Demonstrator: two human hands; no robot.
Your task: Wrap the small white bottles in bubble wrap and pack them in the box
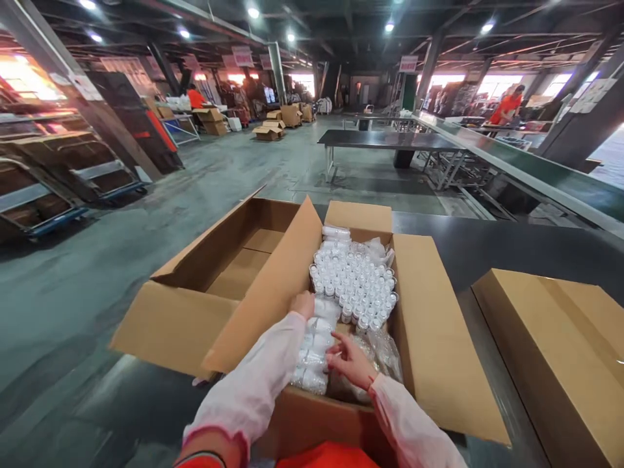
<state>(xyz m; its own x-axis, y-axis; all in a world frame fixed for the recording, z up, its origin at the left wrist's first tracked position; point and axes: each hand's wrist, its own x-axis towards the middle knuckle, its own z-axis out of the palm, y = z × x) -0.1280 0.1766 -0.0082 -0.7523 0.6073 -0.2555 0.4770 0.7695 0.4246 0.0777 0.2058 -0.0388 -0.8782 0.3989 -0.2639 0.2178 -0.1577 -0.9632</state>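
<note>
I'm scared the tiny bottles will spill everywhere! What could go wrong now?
1. The left hand and right hand both touch a plastic-wrapped pack of bottles. The thin wrap might slip or tear and scatter them.
2. The upright bottles behind it stand crowded together, so a bump from the pack could topple some.
3. The tall box flap leans right beside the left sleeve and might snag it.

Worktop: a dark, smooth table [511,253] that reaches off to the right.
Middle: an open carton [429,338] stands on it with its flaps spread wide.
Left: a second open carton [185,325] sits hard against the first, its brown bottom showing.
Right: a closed carton [560,351] lies near the middle one, not touching it.
</note>
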